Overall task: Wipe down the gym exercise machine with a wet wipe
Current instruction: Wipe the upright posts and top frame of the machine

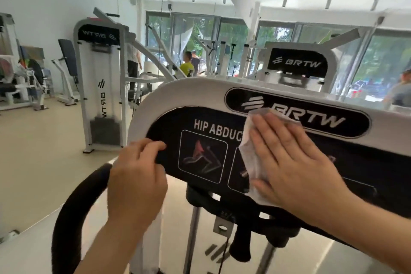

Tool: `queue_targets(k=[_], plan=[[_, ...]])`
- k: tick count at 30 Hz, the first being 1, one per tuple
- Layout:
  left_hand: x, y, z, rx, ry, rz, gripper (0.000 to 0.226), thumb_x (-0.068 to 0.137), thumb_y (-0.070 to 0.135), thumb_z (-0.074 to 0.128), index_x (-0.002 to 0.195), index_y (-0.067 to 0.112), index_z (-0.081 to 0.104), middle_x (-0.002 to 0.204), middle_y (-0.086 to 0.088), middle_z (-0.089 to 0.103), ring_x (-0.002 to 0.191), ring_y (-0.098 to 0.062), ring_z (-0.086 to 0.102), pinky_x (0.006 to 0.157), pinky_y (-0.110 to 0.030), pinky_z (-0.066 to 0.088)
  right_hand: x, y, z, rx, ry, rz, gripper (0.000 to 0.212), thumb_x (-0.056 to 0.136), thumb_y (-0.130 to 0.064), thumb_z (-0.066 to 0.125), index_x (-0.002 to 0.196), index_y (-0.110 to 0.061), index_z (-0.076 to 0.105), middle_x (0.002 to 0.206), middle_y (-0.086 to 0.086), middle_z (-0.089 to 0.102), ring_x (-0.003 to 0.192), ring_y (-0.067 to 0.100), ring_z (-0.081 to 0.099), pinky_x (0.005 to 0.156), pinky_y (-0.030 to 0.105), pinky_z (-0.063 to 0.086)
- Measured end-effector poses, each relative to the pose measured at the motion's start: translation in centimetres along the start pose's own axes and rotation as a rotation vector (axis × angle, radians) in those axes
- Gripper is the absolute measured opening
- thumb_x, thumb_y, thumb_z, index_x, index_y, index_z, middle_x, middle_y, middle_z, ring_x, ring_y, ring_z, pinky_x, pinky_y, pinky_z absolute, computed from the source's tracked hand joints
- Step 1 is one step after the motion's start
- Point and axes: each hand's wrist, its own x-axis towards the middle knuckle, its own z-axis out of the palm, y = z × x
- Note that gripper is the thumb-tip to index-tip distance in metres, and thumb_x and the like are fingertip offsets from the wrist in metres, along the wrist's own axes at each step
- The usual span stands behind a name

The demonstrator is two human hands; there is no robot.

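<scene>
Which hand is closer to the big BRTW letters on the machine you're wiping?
Right. The right hand presses the wipe flat just below the BRTW letters, fingertips reaching them. The left hand grips the sign panel's left edge, farther away.

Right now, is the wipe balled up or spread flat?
Spread flat, somewhat wrinkled: the wipe lies pressed under the flat right hand on the panel.

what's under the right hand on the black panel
A white wet wipe, pressed flat against the panel by the right hand; its edges show left of and above the fingers. The lettering beneath is covered.
</scene>
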Motion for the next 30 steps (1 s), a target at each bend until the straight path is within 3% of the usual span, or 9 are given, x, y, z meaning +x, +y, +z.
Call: queue_targets(k=[3, 7, 9, 11, 16, 18, 20, 24, 30], plan=[[-1.2, 5.7, 0.9, -0.175, -0.037, 0.185, 0.050, 0.082, -0.002, 0.057, 0.130, 0.012, 0.055, 0.126, -0.003, 0.055, 0.116, -0.013, 0.049, 0.101, -0.016, 0.036, 4.7, -2.7, -0.4, 0.076, 0.067, 0.004, 0.076, 0.099, -0.049, 0.025, 0.152, 0.004, 0.013, 0.160, 0.025, 0.004, 0.150, 0.037, 0.002, 0.122, 0.047, 0.005], [-1.6, 8.1, 1.4, -0.220, -0.057, 0.086, 0.071, 0.081, -0.004, 0.059, 0.146, 0.014, 0.037, 0.146, -0.007, 0.041, 0.135, -0.017, 0.037, 0.109, -0.004, 0.015, 9.3, -3.7, -0.7, 0.119, 0.155, 0.010, 0.073, 0.098, -0.047, 0.032, 0.152, 0.001, 0.020, 0.160, 0.021, 0.015, 0.150, 0.033, 0.010, 0.122, 0.044, 0.005], [-2.4, 8.7, 1.3, -0.198, -0.079, 0.108, 0.076, 0.078, -0.008, 0.059, 0.147, 0.011, 0.035, 0.148, -0.008, 0.039, 0.137, -0.019, 0.034, 0.109, -0.003, 0.013, 7.3, -1.8, -0.7, 0.064, 0.134, 0.009, 0.074, 0.100, -0.048, 0.023, 0.153, 0.002, 0.014, 0.161, 0.021, 0.010, 0.150, 0.034, 0.006, 0.123, 0.044, 0.005], [-3.6, 9.8, 1.2, -0.178, -0.106, 0.161, 0.076, 0.077, -0.008, 0.058, 0.147, 0.011, 0.035, 0.148, -0.006, 0.038, 0.136, -0.018, 0.035, 0.108, -0.006, 0.020, 3.1, 1.1, -0.8, 0.010, 0.096, 0.017, 0.075, 0.101, -0.051, 0.019, 0.153, 0.002, 0.006, 0.161, 0.022, 0.003, 0.150, 0.035, 0.001, 0.123, 0.045, 0.004], [-5.7, 12.9, 2.2, -0.207, -0.182, 0.254, 0.076, 0.079, -0.003, 0.060, 0.147, 0.017, 0.033, 0.147, -0.003, 0.036, 0.134, -0.017, 0.036, 0.103, -0.039, 0.045, -8.1, 6.3, -1.0, -0.050, 0.002, 0.127, 0.085, 0.098, -0.060, 0.030, 0.153, 0.001, 0.009, 0.161, 0.024, 0.004, 0.150, 0.037, 0.006, 0.121, 0.048, 0.010], [-5.9, 14.2, 2.9, -0.200, -0.193, 0.275, 0.072, 0.081, -0.002, 0.058, 0.146, 0.016, 0.035, 0.148, -0.003, 0.036, 0.135, -0.017, 0.036, 0.105, -0.039, 0.043, -8.9, 6.4, -0.8, -0.041, -0.028, 0.116, 0.085, 0.098, -0.059, 0.030, 0.153, 0.001, 0.008, 0.161, 0.024, 0.001, 0.150, 0.038, 0.003, 0.121, 0.049, 0.006], [-6.4, 15.3, 3.8, -0.192, -0.205, 0.249, 0.068, 0.084, 0.002, 0.054, 0.147, 0.017, 0.034, 0.151, -0.003, 0.033, 0.139, -0.014, 0.030, 0.111, -0.034, 0.032, -7.0, 5.3, -0.6, -0.028, -0.017, 0.056, 0.083, 0.099, -0.056, 0.026, 0.153, 0.003, 0.004, 0.160, 0.025, -0.002, 0.150, 0.038, -0.002, 0.121, 0.048, 0.000], [-7.5, 16.8, 4.6, -0.234, -0.187, 0.105, 0.070, 0.087, 0.007, 0.052, 0.151, 0.017, 0.025, 0.156, 0.002, 0.025, 0.141, 0.003, 0.015, 0.113, -0.010, 0.010, -3.6, 3.1, 0.0, -0.023, 0.073, -0.014, 0.084, 0.098, -0.054, 0.027, 0.153, 0.003, -0.003, 0.161, 0.021, -0.007, 0.150, 0.033, -0.007, 0.122, 0.045, -0.001], [-9.2, 20.1, 3.8, -0.106, -0.173, 0.254, 0.055, 0.089, 0.021, 0.037, 0.143, 0.014, 0.046, 0.149, -0.002, 0.038, 0.139, -0.010, 0.029, 0.112, -0.032, 0.026, -13.5, 9.6, -0.1, -0.044, 0.052, 0.056, 0.076, 0.103, -0.051, 0.024, 0.153, 0.003, 0.004, 0.161, 0.025, -0.001, 0.150, 0.037, -0.001, 0.121, 0.048, 0.000]])
